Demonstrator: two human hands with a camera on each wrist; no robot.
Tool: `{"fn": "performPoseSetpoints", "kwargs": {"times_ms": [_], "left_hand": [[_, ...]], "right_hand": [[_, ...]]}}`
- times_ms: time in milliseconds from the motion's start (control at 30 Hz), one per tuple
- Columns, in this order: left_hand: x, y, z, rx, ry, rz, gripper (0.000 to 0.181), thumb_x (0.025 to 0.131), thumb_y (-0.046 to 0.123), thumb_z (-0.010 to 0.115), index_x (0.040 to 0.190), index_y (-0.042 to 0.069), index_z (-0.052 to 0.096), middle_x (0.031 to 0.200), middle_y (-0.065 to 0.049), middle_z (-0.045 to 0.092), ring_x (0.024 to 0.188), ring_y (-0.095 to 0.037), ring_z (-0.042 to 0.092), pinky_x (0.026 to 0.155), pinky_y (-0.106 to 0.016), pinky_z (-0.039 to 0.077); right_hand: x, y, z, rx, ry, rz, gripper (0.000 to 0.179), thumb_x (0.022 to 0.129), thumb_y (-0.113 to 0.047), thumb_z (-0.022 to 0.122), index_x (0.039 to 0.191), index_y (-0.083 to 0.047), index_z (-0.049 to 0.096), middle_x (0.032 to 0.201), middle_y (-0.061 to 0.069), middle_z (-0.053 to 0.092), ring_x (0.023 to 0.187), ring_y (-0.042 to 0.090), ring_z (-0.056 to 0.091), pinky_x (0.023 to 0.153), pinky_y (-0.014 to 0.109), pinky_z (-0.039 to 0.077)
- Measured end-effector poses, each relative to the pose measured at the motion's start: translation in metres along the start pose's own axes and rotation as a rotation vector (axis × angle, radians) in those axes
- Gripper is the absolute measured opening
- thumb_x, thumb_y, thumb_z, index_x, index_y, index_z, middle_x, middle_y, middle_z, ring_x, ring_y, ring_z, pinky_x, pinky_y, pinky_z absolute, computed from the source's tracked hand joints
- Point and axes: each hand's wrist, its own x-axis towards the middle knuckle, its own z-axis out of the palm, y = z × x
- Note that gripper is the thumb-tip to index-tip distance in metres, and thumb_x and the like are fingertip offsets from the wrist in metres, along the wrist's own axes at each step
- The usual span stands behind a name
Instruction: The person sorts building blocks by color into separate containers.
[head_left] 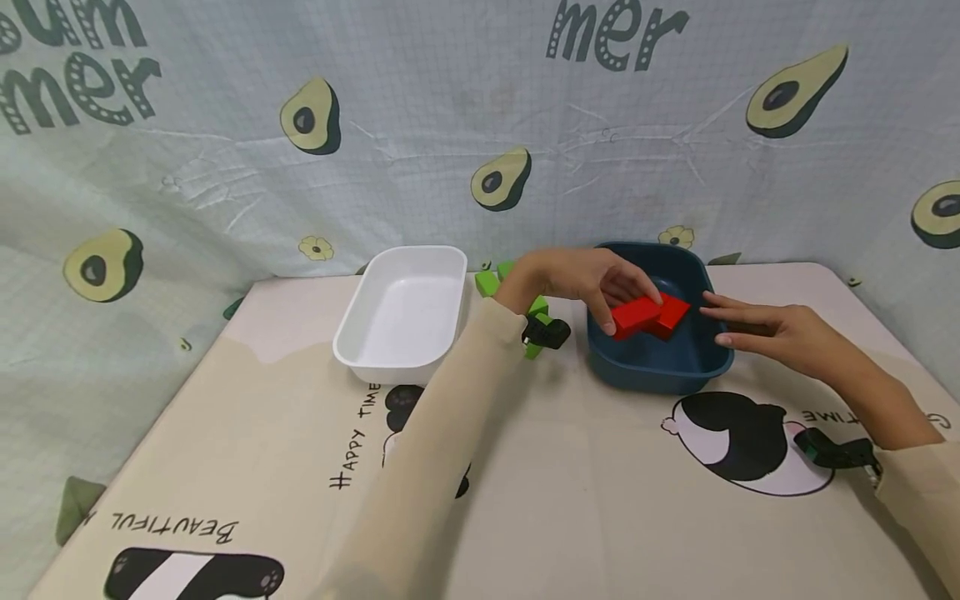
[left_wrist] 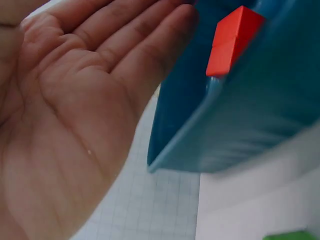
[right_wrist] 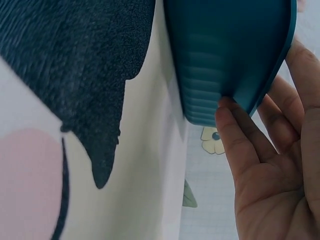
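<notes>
Pinching a bright red oblong block [head_left: 633, 318], left hand [head_left: 579, 277] over blue bin [head_left: 645, 377], right hand [head_left: 787, 330] spread against it

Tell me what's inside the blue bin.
Two red blocks show in or just above the bin, at least one pinched by the left hand. I see nothing else; whatever lies under hand and blocks is hidden.

Tabletop [head_left: 247, 450] "HAPPY TIME" [head_left: 355, 437], "BEAUTIFUL" [head_left: 175, 527]; backdrop [head_left: 420, 83] "mer" [head_left: 617, 35]
</notes>
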Motion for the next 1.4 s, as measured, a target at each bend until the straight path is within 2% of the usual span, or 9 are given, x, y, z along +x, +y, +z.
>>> {"fn": "performPoseSetpoints", "kwargs": {"times_ms": [133, 333, 567, 733, 833, 1067, 1133, 1233, 1400], "left_hand": [[0.007, 0.001, 0.002, 0.012, -0.031, -0.008, 0.062, 0.080, -0.014, 0.076, 0.138, -0.005, 0.057, 0.139, -0.014, 0.059, 0.123, -0.021, 0.059, 0.105, -0.029, 0.051], [0.016, 0.001, 0.002, 0.013, -0.101, -0.032, 0.064, 0.080, -0.016, 0.076, 0.139, -0.007, 0.056, 0.143, -0.015, 0.056, 0.127, -0.020, 0.057, 0.107, -0.028, 0.049], [0.026, 0.010, 0.003, 0.080, -0.136, -0.135, 0.063, 0.077, -0.019, 0.076, 0.135, 0.001, 0.062, 0.143, -0.007, 0.057, 0.128, -0.014, 0.056, 0.104, -0.024, 0.050], [0.037, 0.015, 0.008, 0.121, -0.138, -0.146, 0.061, 0.080, -0.015, 0.077, 0.135, 0.003, 0.061, 0.139, -0.006, 0.058, 0.126, -0.014, 0.057, 0.101, -0.024, 0.052], [0.045, 0.016, 0.011, 0.126, -0.160, -0.165, 0.061, 0.080, -0.013, 0.078, 0.136, 0.002, 0.059, 0.139, -0.007, 0.057, 0.126, -0.016, 0.055, 0.101, -0.024, 0.052], [0.065, 0.019, 0.012, 0.140, -0.189, -0.209, 0.061, 0.078, -0.019, 0.075, 0.133, 0.005, 0.062, 0.140, -0.002, 0.056, 0.128, -0.013, 0.050, 0.104, -0.018, 0.046], [0.070, 0.019, 0.013, 0.131, -0.196, -0.228, 0.063, 0.078, -0.022, 0.073, 0.134, 0.005, 0.063, 0.141, -0.001, 0.055, 0.128, -0.012, 0.050, 0.104, -0.018, 0.047], [0.077, 0.019, 0.015, 0.150, -0.211, -0.250, 0.061, 0.082, -0.023, 0.068, 0.136, 0.005, 0.062, 0.143, -0.002, 0.055, 0.130, -0.011, 0.052, 0.102, -0.019, 0.048], [0.083, 0.020, 0.019, 0.195, -0.194, -0.343, 0.059, 0.088, -0.018, 0.066, 0.140, 0.008, 0.060, 0.144, 0.000, 0.057, 0.129, -0.009, 0.054, 0.098, -0.018, 0.051]], "right_hand": [[0.000, 0.000, 0.000, 0.000, -0.002, -0.002, 0.049, 0.096, -0.038, 0.071, 0.142, -0.025, 0.062, 0.157, 0.001, 0.043, 0.145, 0.016, 0.040, 0.085, -0.005, 0.028], [0.000, -0.001, -0.001, 0.004, 0.007, -0.012, 0.048, 0.096, -0.037, 0.071, 0.142, -0.025, 0.063, 0.157, 0.001, 0.045, 0.125, -0.023, 0.031, 0.085, -0.005, 0.029], [0.001, -0.002, -0.002, -0.016, -0.006, -0.008, 0.049, 0.096, -0.038, 0.071, 0.142, -0.025, 0.062, 0.157, 0.001, 0.044, 0.143, 0.035, 0.042, 0.086, -0.002, 0.029], [0.001, -0.002, -0.002, -0.014, -0.004, -0.006, 0.049, 0.096, -0.037, 0.071, 0.143, -0.023, 0.062, 0.157, 0.003, 0.044, 0.143, 0.040, 0.041, 0.104, 0.036, 0.047], [0.001, -0.002, -0.002, 0.004, -0.007, -0.019, 0.049, 0.097, -0.035, 0.071, 0.143, -0.019, 0.061, 0.158, 0.007, 0.043, 0.142, 0.043, 0.040, 0.103, 0.065, 0.043], [0.001, 0.000, -0.002, 0.022, -0.011, -0.019, 0.051, 0.097, -0.033, 0.071, 0.143, -0.014, 0.061, 0.157, 0.010, 0.043, 0.140, 0.048, 0.041, 0.101, 0.071, 0.041], [0.001, 0.001, -0.003, 0.011, -0.014, -0.014, 0.051, 0.098, -0.034, 0.070, 0.143, -0.015, 0.060, 0.157, 0.008, 0.043, 0.140, 0.047, 0.042, 0.102, 0.067, 0.044], [-0.001, 0.002, -0.004, -0.019, 0.000, -0.007, 0.049, 0.097, -0.036, 0.070, 0.143, -0.020, 0.062, 0.157, -0.003, 0.044, 0.141, 0.036, 0.045, 0.103, 0.034, 0.048], [0.000, 0.003, -0.003, -0.035, 0.015, -0.045, 0.046, 0.097, -0.033, 0.071, 0.141, -0.023, 0.063, 0.155, -0.007, 0.046, 0.139, 0.024, 0.048, 0.086, 0.002, 0.035]]}}
